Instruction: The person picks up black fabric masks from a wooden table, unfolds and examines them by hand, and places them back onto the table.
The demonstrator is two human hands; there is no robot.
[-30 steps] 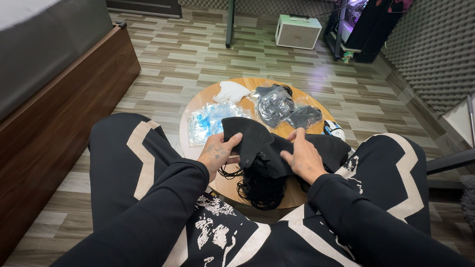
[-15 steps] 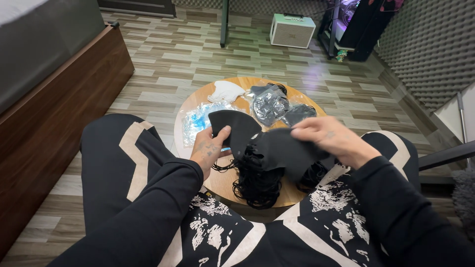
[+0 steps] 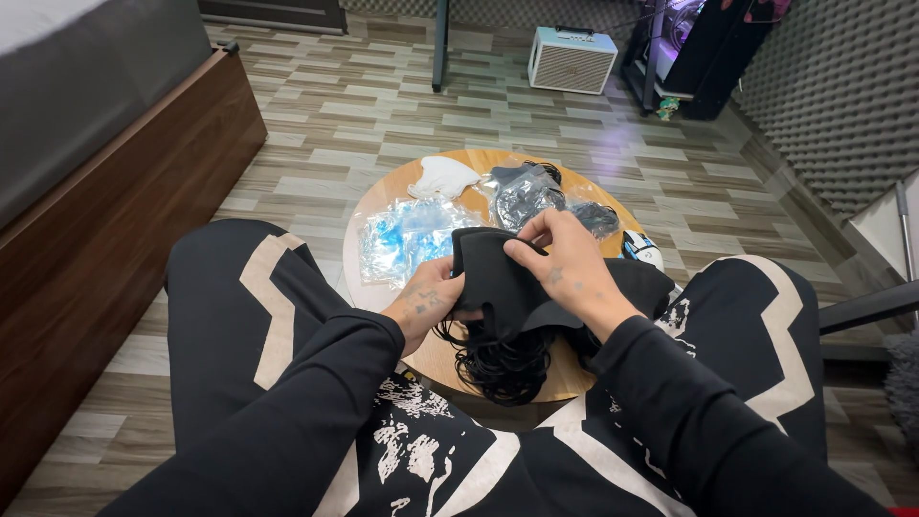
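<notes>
Wood-look plank flooring [image 3: 325,124] surrounds a small round wooden table [image 3: 436,359], seen from above between the knees of a seated person in black trousers with pale zigzag stripes. Both hands are closed on one black face mask [image 3: 493,282], which is held just above the near half of the table. Left hand [image 3: 426,304]: fingers curled around the mask's left edge from below, thumb on top. Right hand [image 3: 565,268]: thumb and fingertips pinched together on the mask's upper edge, back of the hand turned upward. Directly beneath the held mask, a heap of further black masks [image 3: 536,325] is seen, its tangled black ear loops [image 3: 503,369] spilling toward the near rim of the table. On the far half of the table lie a clear plastic packet with blue contents [image 3: 407,239] at the left, a white mask [image 3: 442,177] at the far left rim, and clear bags holding dark masks [image 3: 526,196] at the centre and right. A small white object [image 3: 643,249] rests at the right rim, partly hidden by the right hand. A dark wooden bed frame [image 3: 105,220] borders the floor at the left; a white box-shaped speaker [image 3: 571,59] stands on the floor at the far side
</notes>
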